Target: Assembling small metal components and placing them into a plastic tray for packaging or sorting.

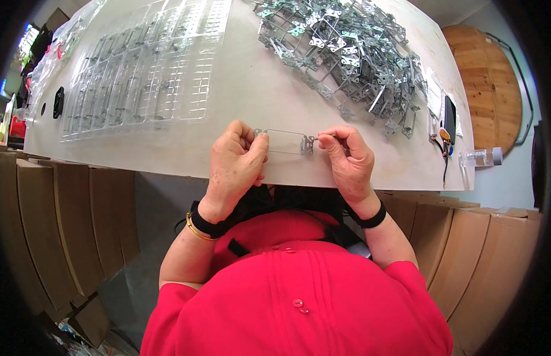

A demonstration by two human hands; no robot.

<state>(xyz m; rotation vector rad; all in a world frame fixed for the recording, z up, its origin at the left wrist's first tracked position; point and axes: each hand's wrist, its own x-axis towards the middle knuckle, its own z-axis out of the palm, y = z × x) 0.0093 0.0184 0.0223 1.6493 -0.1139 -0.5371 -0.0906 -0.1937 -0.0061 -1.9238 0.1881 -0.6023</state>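
Just above the table's front edge, I hold a thin metal wire frame with a small stamped bracket at each end [307,144]. My left hand [236,161] pinches its left end between thumb and fingers, partly hiding the bracket there. The thumb and forefinger of my right hand [349,159] are pressed together at the right-hand bracket, on a thin end that sticks out from it. Whether that end belongs to the frame or is a separate pin, I cannot tell. Beyond my hands lies a big tangled heap of similar metal wire-and-bracket parts [352,53].
Clear plastic compartment trays [195,89] holding metal parts cover the table's [252,71] left side. A black clip-like object [59,102] lies left of them. At right are a phone [450,118] and a clear bottle [482,157]. Cardboard boxes [74,219] stand below the table.
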